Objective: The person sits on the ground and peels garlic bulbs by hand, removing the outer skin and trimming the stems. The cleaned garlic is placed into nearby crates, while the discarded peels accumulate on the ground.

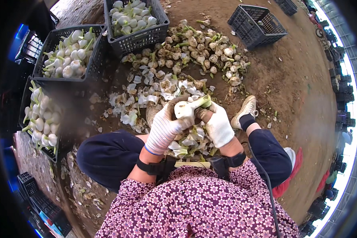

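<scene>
My left hand (169, 125), in a soiled striped knit glove, is closed around the bulb end of a white garlic bulb (184, 109). The bulb's green stalk stub points up and right. At the stalk side, my right hand (215, 123), in a white glove with dirty fingertips, has its thumb and fingers against the garlic; the exact contact of its fingertips is partly hidden. Beneath and beyond both hands lies a heap of peeled garlic skins (148, 95). Farther out is a pile of unpeeled, soil-stained garlic bulbs (202, 49).
Black plastic crates of white garlic stand at the left (87, 71), lower left (58, 142) and top (138, 37). Another black crate (257, 34) sits at upper right. My shoe (246, 110) rests right of the skins. A cable (266, 178) runs over my right side.
</scene>
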Demonstrator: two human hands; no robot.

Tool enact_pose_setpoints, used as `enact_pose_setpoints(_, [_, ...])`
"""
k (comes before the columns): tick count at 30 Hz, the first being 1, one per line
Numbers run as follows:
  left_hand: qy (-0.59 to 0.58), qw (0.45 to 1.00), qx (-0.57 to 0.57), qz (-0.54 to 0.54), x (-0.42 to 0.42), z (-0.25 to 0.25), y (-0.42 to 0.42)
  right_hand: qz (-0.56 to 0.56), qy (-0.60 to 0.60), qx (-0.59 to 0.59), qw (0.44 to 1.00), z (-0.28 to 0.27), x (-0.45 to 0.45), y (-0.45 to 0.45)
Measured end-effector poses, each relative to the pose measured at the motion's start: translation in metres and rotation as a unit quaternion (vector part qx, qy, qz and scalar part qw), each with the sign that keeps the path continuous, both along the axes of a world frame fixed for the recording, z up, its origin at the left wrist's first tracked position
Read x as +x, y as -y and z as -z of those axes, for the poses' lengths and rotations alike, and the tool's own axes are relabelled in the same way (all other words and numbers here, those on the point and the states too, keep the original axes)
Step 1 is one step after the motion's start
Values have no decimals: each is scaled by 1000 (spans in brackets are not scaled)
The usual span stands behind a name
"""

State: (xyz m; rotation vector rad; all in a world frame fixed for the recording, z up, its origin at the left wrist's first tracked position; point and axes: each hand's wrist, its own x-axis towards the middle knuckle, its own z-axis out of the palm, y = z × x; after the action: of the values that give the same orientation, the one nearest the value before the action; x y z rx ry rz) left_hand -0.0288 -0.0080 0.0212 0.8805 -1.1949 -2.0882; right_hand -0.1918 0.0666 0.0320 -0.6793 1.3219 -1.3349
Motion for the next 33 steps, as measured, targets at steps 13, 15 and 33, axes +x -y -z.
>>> enact_pose_setpoints(13, [17,998,-52,27,7,9,6,72,-94,-8,993,6,12,0])
enact_pose_setpoints(15, [-42,998,-24,36,10,2,6,131,74,9,989,4,7,7])
enact_pose_setpoints(33, [136,963,-230,30,11,3,6,4,-110,-18,994,2,7,-12])
